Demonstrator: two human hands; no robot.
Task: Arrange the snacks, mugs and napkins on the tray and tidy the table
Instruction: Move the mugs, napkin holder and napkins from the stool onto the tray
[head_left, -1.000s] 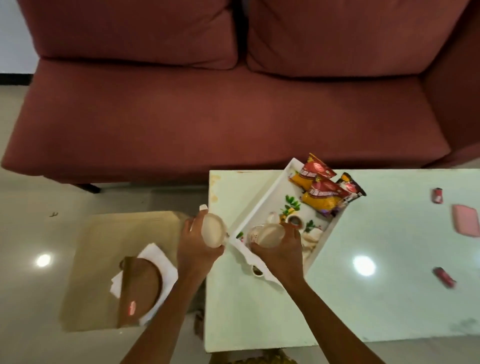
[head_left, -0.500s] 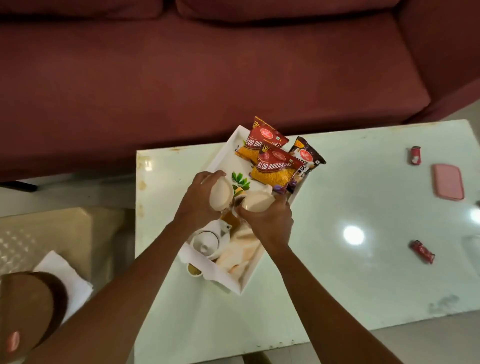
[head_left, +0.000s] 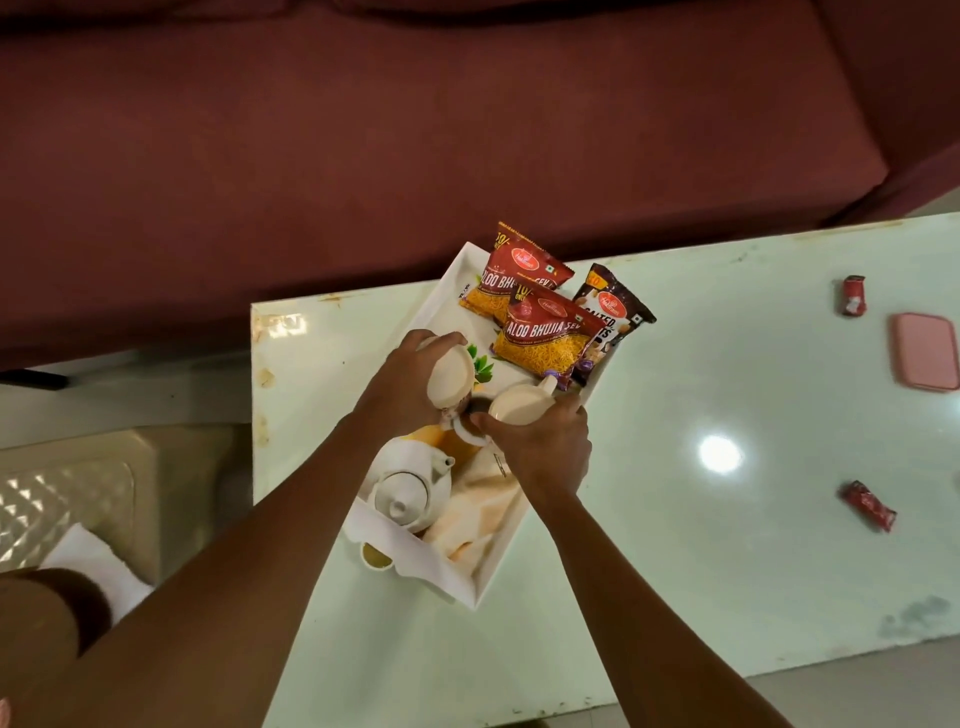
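The white tray (head_left: 445, 291) already carries three snack packets (head_left: 540, 338), teapot (head_left: 408, 486) and napkins (head_left: 480, 512); the left hand (head_left: 410, 379) and right hand (head_left: 540, 441) each clasp a mug above its middle; two red wrappers (head_left: 867, 505) and a pink case (head_left: 925, 351) remain on the table (head_left: 727, 571).

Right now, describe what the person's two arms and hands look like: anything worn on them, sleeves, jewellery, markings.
Both arms are bare from the bottom edge of the picture to the fingertips: no sleeve shows on either forearm. The left hand and the right hand wear no gloves, and no ring, watch, bracelet or marking shows on the parts in view. The palms and most of the fingertips are hidden, so those cannot be checked.
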